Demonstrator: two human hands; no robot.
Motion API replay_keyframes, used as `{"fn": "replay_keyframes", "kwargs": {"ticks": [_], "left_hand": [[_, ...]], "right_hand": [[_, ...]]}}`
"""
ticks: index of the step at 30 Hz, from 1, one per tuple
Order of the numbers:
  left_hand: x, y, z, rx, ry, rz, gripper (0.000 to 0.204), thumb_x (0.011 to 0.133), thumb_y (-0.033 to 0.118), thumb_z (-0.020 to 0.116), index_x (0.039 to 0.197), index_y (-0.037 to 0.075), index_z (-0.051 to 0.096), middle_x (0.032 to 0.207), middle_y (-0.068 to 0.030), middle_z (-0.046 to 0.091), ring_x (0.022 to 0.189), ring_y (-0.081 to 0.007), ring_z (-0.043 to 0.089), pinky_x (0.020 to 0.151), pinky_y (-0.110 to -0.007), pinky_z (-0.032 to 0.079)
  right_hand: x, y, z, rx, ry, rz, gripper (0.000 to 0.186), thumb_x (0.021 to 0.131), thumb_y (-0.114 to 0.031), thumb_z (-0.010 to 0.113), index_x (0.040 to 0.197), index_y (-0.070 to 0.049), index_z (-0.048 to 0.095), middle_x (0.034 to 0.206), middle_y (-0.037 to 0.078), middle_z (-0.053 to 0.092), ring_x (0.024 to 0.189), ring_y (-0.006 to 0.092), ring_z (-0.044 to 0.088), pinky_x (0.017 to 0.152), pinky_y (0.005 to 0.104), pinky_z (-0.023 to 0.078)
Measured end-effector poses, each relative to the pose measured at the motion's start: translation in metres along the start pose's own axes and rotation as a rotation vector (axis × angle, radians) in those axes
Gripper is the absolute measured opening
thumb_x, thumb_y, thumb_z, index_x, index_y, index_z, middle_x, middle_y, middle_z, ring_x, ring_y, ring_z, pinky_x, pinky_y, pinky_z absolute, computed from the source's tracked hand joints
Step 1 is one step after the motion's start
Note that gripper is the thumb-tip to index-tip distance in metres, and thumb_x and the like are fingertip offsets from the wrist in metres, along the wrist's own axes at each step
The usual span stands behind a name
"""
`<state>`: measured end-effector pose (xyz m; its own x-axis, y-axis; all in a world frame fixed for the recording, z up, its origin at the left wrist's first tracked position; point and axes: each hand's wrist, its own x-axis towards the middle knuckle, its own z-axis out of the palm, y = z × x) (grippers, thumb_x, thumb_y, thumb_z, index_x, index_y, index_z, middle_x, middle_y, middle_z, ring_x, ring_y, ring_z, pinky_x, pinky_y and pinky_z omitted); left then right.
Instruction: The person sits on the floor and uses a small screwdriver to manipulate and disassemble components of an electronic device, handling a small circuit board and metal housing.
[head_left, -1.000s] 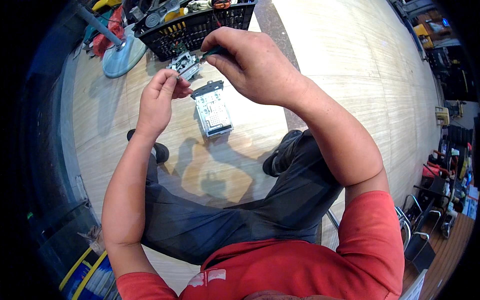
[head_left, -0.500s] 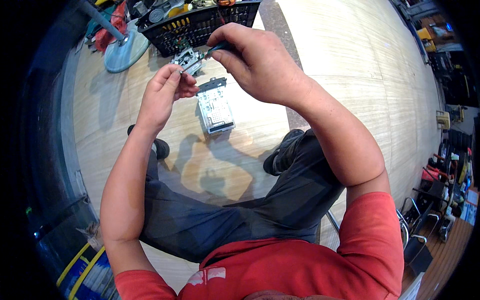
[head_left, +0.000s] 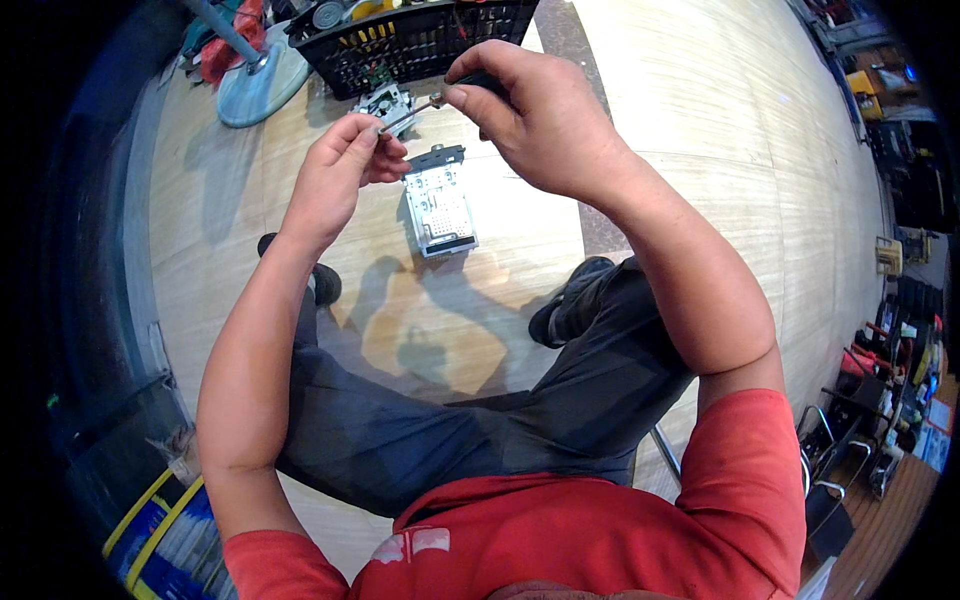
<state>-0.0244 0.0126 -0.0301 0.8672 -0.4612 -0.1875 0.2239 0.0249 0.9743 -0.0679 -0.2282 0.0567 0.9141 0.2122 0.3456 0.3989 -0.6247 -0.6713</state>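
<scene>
Grasping the screwdriver (head_left: 408,118) by its dark handle in my right hand (head_left: 557,120), I pinch near its tip with my left hand (head_left: 335,175); whether a small part is there, I cannot tell. The tool, held between both hands above the pale, streaked floor (head_left: 680,170), is probably light and stiff; its thin metal shaft may slip, so the handle is surest. Beyond are a boxy silver unit (head_left: 440,210), a perhaps fragile metal mechanism (head_left: 388,104) and a slotted plastic crate (head_left: 415,60).

Workshop, screwdriver (head_left: 411,115), full black crate (head_left: 420,55)
</scene>
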Motion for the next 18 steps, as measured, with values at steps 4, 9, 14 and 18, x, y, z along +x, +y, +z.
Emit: {"fn": "replay_keyframes", "kwargs": {"ticks": [4,9,14,18], "left_hand": [[0.0001,-0.0005,0.0003,0.029,-0.006,-0.018,0.021,0.108,0.022,0.046,0.111,0.005,0.057,0.101,-0.0084,0.068,0.088,-0.0176,0.069,0.080,-0.031,0.056],[0.0031,-0.0033,-0.0007,0.085,-0.009,-0.041,0.022,0.108,0.021,0.045,0.114,0.004,0.057,0.100,-0.0077,0.067,0.089,-0.0170,0.068,0.081,-0.031,0.056],[0.0062,-0.0057,-0.0011,0.139,-0.012,-0.053,0.022,0.108,0.021,0.044,0.116,0.005,0.057,0.100,-0.0071,0.066,0.089,-0.0168,0.068,0.081,-0.031,0.056],[0.0069,-0.0057,-0.0022,0.163,-0.014,-0.081,0.022,0.108,0.020,0.044,0.118,0.005,0.057,0.101,-0.0065,0.066,0.089,-0.0160,0.067,0.080,-0.030,0.056]], "right_hand": [[-0.0001,0.0018,0.0021,-0.029,-0.004,-0.016,0.019,0.097,-0.019,0.065,0.108,-0.003,0.066,0.074,0.009,0.067,0.067,0.0157,0.066,0.061,0.0305,0.052],[-0.0002,-0.0008,0.0025,-0.050,0.006,-0.049,0.018,0.096,-0.018,0.066,0.107,-0.004,0.067,0.074,0.011,0.067,0.067,0.0181,0.066,0.061,0.0321,0.052],[-0.0008,0.0004,0.0046,-0.066,0.004,-0.078,0.018,0.095,-0.017,0.067,0.107,-0.004,0.067,0.078,0.013,0.068,0.067,0.0220,0.067,0.062,0.0341,0.051],[-0.0007,0.0001,0.0061,-0.059,0.005,-0.075,0.019,0.092,-0.017,0.068,0.103,-0.002,0.067,0.081,0.018,0.069,0.074,0.0313,0.068,0.066,0.0397,0.053]]}}
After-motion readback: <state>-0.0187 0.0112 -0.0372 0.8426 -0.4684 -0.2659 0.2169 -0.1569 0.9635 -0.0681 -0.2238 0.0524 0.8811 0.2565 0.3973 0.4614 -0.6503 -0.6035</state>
